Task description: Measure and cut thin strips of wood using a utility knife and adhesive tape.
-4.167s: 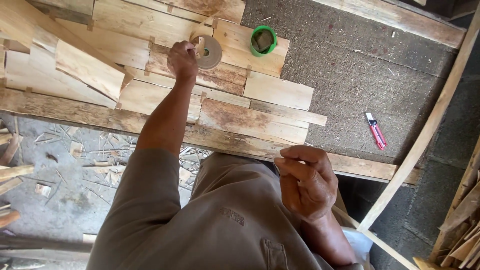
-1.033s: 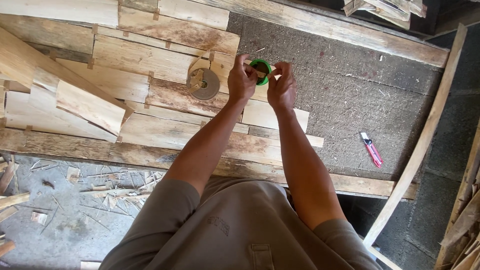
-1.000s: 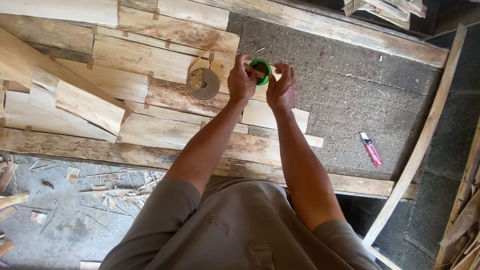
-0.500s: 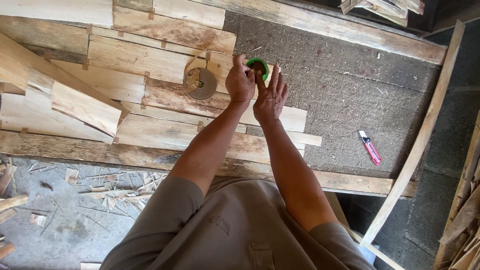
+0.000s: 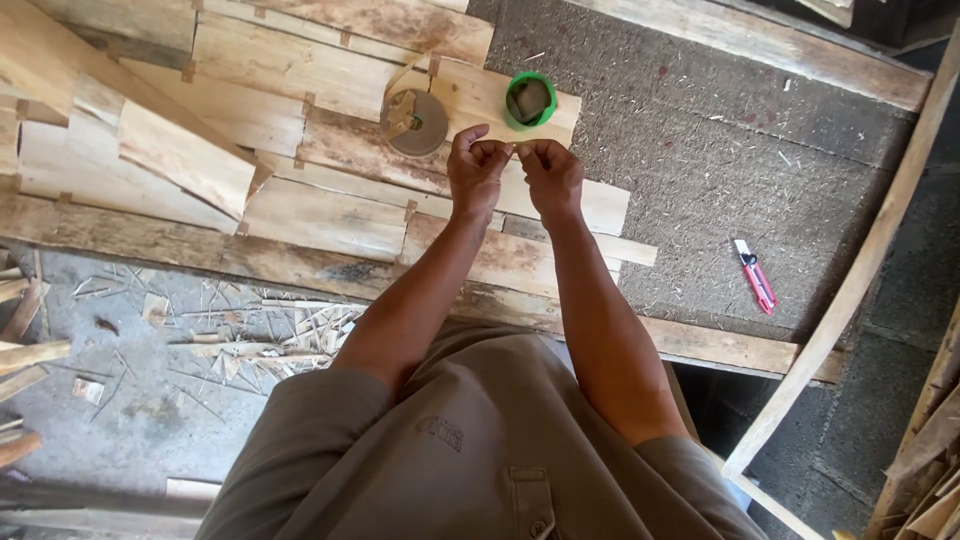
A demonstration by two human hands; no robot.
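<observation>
My left hand [image 5: 474, 172] and my right hand [image 5: 551, 174] are held together over pale wood veneer sheets [image 5: 330, 210]. Both sets of fingertips pinch a short pale strip of tape [image 5: 513, 148], too small to see clearly. A brown roll of paper tape [image 5: 414, 122] lies on the sheets just beyond and to the left of my left hand. A small green cup [image 5: 530, 100] stands just beyond my hands. The sheets are joined by small brown tape patches.
A red utility knife [image 5: 756, 276] lies on the grey board [image 5: 720, 170] to the right. A long wooden batten [image 5: 850, 290] leans along the right side. Wood scraps [image 5: 270, 330] litter the floor at lower left. Loose veneer pieces [image 5: 180, 160] overlap at the left.
Earlier my left hand was at the tape roll and my right rested on my lap. Both hands then met at the green cup and have drawn back slightly towards me, fingertips pinched together.
</observation>
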